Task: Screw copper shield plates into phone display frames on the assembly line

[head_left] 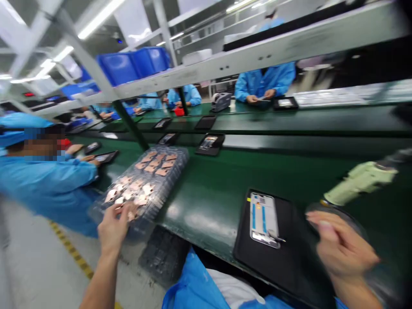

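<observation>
My left hand (115, 226) reaches into a stack of clear plastic trays (174, 171) that hold several small copper-coloured parts (141, 189). Its fingertips pinch at one part near the tray's front edge. My right hand (341, 246) hovers at the right, blurred by motion, fingers curled, just beyond a black mat (289, 262). On that mat lies a phone frame (264, 219), white with blue strips. A pale green power screwdriver (360, 182) hangs just above my right hand.
A green conveyor belt (289, 141) runs across, carrying several black mats with phones (210, 143). A worker in blue (48, 189) sits at my left; others in blue (264, 81) face me across the belt. Blue bins (135, 64) rest on an overhead shelf.
</observation>
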Motion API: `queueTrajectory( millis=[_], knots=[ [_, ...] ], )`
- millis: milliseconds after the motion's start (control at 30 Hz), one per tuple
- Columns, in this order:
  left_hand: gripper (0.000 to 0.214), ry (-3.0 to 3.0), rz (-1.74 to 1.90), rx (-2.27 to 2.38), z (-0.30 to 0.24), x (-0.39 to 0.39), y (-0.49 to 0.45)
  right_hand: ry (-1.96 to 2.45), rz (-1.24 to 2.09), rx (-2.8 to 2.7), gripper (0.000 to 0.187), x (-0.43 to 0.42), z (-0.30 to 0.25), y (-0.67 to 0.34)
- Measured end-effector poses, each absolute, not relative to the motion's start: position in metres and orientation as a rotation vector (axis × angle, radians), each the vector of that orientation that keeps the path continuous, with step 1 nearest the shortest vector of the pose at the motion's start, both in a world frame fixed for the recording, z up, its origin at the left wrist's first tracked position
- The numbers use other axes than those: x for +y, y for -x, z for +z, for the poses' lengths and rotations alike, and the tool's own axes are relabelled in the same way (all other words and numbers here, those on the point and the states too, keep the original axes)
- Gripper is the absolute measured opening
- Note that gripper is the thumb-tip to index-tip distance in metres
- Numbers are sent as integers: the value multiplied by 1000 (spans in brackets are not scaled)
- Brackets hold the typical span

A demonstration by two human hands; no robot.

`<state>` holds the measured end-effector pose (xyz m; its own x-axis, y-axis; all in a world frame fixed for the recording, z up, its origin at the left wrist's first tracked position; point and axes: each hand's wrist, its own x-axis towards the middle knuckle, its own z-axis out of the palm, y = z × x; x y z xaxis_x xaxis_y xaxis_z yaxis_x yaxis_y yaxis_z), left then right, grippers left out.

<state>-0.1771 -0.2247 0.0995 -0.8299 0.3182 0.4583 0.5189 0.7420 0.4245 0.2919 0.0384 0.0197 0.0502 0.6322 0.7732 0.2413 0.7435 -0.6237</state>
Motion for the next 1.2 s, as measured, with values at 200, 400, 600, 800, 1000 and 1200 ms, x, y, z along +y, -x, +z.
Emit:
queueTrajectory(
  millis=[200,400,600,800,1000,1200],
  knots=[
    [30,673,-1350,-2373,116,-186,151,695,255,-1586,17,43,19,-298],
    [48,1501,-2042,-2756,87,-83,47,354,277,-2073,35,21,55,-254],
    [43,2460,-2149,-2640,55,9,-40,240,343,-2209,35,55,48,-230],
    [43,2694,-1527,-2354,26,44,-53,812,522,-1898,22,108,26,-247],
    [59,2903,-610,-1876,-1,36,-47,951,650,-1962,23,113,11,-244],
    [46,3006,-627,-1700,-2,40,-35,1016,668,-1971,24,103,12,-259]
  ],
)
